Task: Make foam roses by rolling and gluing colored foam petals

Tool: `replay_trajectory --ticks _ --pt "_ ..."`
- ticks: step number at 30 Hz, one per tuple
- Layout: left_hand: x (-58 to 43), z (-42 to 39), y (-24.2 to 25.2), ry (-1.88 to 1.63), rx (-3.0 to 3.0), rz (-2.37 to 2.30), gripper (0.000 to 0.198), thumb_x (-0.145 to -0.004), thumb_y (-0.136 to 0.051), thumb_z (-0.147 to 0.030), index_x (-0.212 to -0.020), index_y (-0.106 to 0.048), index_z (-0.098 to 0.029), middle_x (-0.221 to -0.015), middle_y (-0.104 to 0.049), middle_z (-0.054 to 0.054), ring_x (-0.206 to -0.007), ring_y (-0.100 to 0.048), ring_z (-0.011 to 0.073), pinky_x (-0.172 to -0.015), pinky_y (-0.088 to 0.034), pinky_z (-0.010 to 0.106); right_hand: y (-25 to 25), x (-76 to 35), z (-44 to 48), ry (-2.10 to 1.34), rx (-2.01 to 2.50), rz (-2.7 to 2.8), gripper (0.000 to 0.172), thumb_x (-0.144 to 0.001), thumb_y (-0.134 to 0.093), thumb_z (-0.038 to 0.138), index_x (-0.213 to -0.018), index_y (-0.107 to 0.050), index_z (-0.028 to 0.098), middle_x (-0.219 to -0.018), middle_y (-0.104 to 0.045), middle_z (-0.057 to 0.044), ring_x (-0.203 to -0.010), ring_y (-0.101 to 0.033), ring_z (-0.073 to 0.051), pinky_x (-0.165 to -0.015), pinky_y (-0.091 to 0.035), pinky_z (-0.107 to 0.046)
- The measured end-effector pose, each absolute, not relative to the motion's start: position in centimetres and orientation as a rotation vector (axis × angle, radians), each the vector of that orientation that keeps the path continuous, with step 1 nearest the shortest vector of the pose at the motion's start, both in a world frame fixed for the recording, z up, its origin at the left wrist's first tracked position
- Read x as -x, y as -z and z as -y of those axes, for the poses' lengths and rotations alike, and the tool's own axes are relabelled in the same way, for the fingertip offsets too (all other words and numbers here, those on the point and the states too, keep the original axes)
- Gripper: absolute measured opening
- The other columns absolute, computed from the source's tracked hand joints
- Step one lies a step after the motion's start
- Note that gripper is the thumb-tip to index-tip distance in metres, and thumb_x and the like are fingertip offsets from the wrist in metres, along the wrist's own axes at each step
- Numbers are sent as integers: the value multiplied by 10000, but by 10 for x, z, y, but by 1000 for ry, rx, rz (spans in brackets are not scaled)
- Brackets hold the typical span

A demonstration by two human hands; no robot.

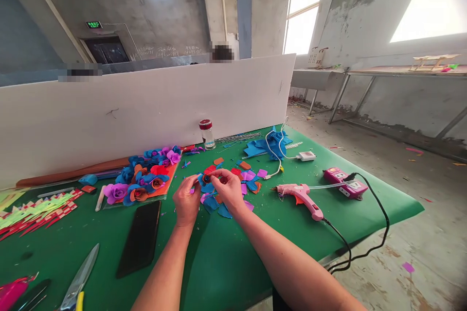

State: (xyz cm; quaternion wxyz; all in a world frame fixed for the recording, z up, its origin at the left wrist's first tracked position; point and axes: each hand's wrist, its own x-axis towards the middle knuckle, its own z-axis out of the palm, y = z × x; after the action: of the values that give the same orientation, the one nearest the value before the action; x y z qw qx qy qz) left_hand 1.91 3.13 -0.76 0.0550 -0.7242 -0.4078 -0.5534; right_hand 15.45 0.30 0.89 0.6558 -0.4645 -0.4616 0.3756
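Between my two hands is a small paper flower (206, 179) with blue outer petals and a dark orange centre. My left hand (187, 199) grips it from the left, fingers closed. My right hand (228, 188) pinches its right side with thumb and fingertips. Below and around the hands, loose paper petals (251, 184) in blue, purple, orange and red are scattered on the green table. Finished-looking paper flowers (149, 177) in purple, blue and orange lie in a group to the left. A pink glue gun (301, 197) rests to the right of my right hand.
A black phone (140, 238) and scissors (82, 277) lie at the left front. Behind stand a red-lidded jar (206, 134) and a white panel (146, 112). At right are a pink power box (345, 183), a white charger (305, 156) and black cable (386, 223). Blue crepe paper (275, 145) lies behind.
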Motion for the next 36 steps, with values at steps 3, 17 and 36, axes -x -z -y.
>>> replay_trajectory --ticks 3,17,36 --pt "-19 -31 6 1670 2200 1244 122 -880 -590 -228 -898 -705 -196 -867 -754 46 -772 -708 179 -722 -540 278 -8 -156 -4 -810 1080 1064 199 -734 -591 329 -767 -713 176 -689 -641 0 -554 -457 -114 -525 -364 -230" --pt "-20 -31 8 1636 2232 1250 145 -892 -575 -285 -894 -694 -203 -839 -746 41 -722 -694 172 -689 -536 273 -6 -159 -5 -833 1097 1065 240 -756 -639 386 -716 -709 161 -588 -605 6 -536 -481 -115 -495 -353 -219" --pt "-24 -32 12 1757 2226 1378 117 -828 -604 -278 -839 -692 -202 -761 -730 21 -655 -668 155 -654 -535 255 -7 -160 -7 -1376 894 732 281 -633 -743 421 -646 -603 178 -511 -502 63 -433 -361 -55 -433 -297 -196"
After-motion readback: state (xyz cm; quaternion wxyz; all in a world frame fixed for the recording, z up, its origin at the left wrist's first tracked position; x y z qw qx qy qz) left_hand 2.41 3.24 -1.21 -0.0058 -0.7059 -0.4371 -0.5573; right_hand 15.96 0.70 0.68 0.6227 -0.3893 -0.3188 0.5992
